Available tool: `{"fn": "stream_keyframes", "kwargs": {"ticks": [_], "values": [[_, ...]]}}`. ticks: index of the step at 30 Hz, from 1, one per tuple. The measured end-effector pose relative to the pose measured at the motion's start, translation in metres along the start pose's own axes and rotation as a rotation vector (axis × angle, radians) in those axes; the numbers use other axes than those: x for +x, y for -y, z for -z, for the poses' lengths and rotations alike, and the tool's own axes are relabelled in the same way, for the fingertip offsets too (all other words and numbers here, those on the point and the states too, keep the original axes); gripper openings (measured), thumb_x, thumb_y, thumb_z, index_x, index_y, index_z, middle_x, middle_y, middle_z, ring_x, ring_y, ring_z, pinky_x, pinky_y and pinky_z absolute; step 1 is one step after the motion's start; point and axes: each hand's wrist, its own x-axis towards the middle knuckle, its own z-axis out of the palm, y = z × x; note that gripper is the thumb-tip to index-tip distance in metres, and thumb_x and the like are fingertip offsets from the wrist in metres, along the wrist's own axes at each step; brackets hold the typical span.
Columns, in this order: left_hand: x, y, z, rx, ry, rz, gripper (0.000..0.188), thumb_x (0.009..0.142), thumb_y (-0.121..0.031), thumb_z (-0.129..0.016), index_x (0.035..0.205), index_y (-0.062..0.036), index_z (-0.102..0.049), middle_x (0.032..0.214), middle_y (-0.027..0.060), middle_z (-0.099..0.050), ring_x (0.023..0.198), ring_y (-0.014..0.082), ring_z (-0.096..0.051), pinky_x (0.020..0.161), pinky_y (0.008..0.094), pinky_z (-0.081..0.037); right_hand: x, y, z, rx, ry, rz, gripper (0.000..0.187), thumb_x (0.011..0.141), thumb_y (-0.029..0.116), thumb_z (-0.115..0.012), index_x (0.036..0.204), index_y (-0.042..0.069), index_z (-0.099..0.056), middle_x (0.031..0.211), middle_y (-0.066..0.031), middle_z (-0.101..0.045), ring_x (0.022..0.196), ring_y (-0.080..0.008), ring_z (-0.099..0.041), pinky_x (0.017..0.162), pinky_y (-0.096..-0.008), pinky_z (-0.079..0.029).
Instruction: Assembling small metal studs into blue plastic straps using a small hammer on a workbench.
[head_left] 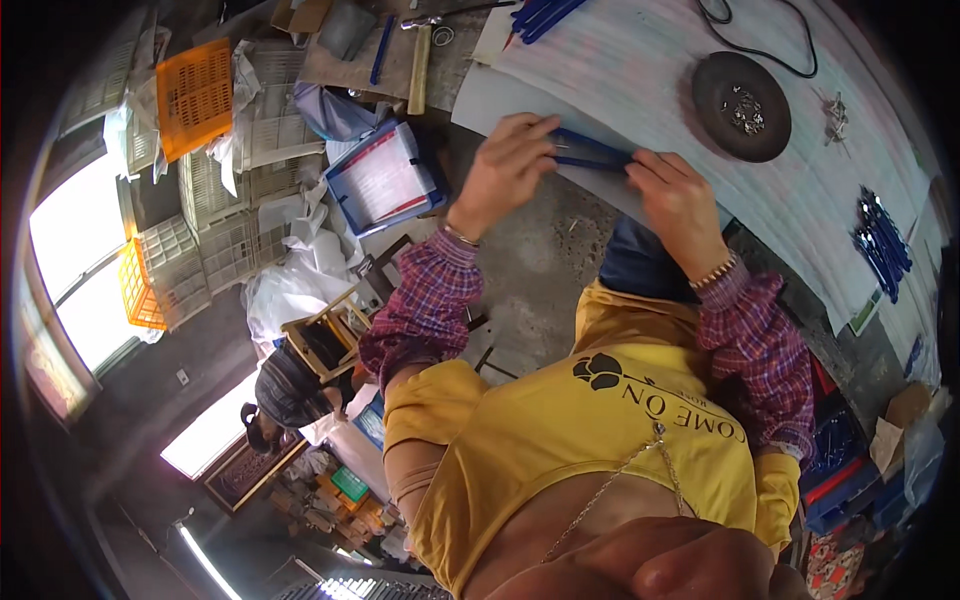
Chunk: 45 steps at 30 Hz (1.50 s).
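Between both hands, over the table's near edge, is a dark blue piece (590, 157) made of two long narrow strips with a gap between them; its exact kind I cannot make out. My left hand (508, 170) pinches its left end, fingers bent. At the other end, my right hand (682, 200) grips it between thumb and fingers. Farther right on the white-covered table sits a dark round dish (708, 108) with small silvery metal parts (745, 112) in it. A loose cluster of metal parts (836, 120) lies beyond it.
A pile of blue pieces with silvery bits (880, 245) lies at the right. More blue strips (545, 18), a wooden-handled hammer (420, 70) and a black cord (790, 70) rest on the work surface. Left stand a blue crate (430, 195) and an orange crate (194, 98). Another person (295, 385) is lower left.
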Motion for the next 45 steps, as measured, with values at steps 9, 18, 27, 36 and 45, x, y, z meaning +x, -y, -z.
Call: {"fn": "stream_keyframes", "kwargs": {"ticks": [9, 18, 27, 36, 45], "values": [[0.021, -0.053, -0.055, -0.139, 0.031, -0.166, 0.026, 0.067, -0.006, -0.073, 0.09, -0.0005, -0.062, 0.109, 0.0123, -0.063, 0.104, 0.0325, -0.055, 0.083, 0.0377, -0.049, -0.057, -0.006, 0.071, -0.128, -0.043, -0.106, 0.018, 0.068, -0.004, -0.068, 0.086, -0.002, -0.065, 0.096, -0.0123, -0.066, 0.085, -0.0281, -0.063, 0.07, -0.0353, -0.053], [-0.002, 0.004, 0.001, 0.039, -0.061, 0.048, 0.011, 0.068, -0.002, -0.071, 0.076, -0.002, -0.064, 0.104, 0.0084, -0.068, 0.1, 0.0292, -0.059, 0.082, 0.0366, -0.05, 0.007, -0.002, 0.002, 0.061, 0.013, 0.059, 0.02, 0.067, -0.003, -0.066, 0.087, -0.001, -0.064, 0.097, -0.0123, -0.065, 0.087, -0.0285, -0.062, 0.072, -0.0368, -0.052], [0.02, -0.054, -0.058, -0.195, -0.064, -0.118, 0.015, 0.066, -0.001, -0.072, 0.08, -0.0017, -0.065, 0.1, 0.0106, -0.068, 0.099, 0.0297, -0.06, 0.08, 0.0368, -0.051, -0.059, -0.009, 0.066, -0.169, -0.028, -0.087, 0.019, 0.067, -0.003, -0.068, 0.086, -0.001, -0.064, 0.093, -0.0114, -0.066, 0.083, -0.0269, -0.063, 0.067, -0.0345, -0.053], [-0.004, -0.004, -0.017, -0.052, -0.101, 0.015, 0.014, 0.065, 0.0, -0.072, 0.077, -0.0026, -0.065, 0.105, 0.0067, -0.069, 0.1, 0.027, -0.06, 0.081, 0.0342, -0.051, 0.0, -0.006, 0.013, -0.005, -0.004, 0.038, 0.02, 0.067, -0.004, -0.066, 0.087, -0.002, -0.063, 0.093, -0.0111, -0.065, 0.083, -0.0273, -0.062, 0.07, -0.0361, -0.052], [0.021, -0.052, -0.063, -0.226, -0.115, -0.146, 0.017, 0.064, 0.002, -0.073, 0.077, -0.0017, -0.063, 0.101, 0.011, -0.068, 0.095, 0.0287, -0.061, 0.075, 0.0363, -0.053, -0.058, -0.009, 0.066, -0.141, -0.029, -0.115, 0.02, 0.067, -0.005, -0.067, 0.087, -0.001, -0.063, 0.093, -0.0105, -0.065, 0.082, -0.0273, -0.061, 0.069, -0.0359, -0.051]]}}
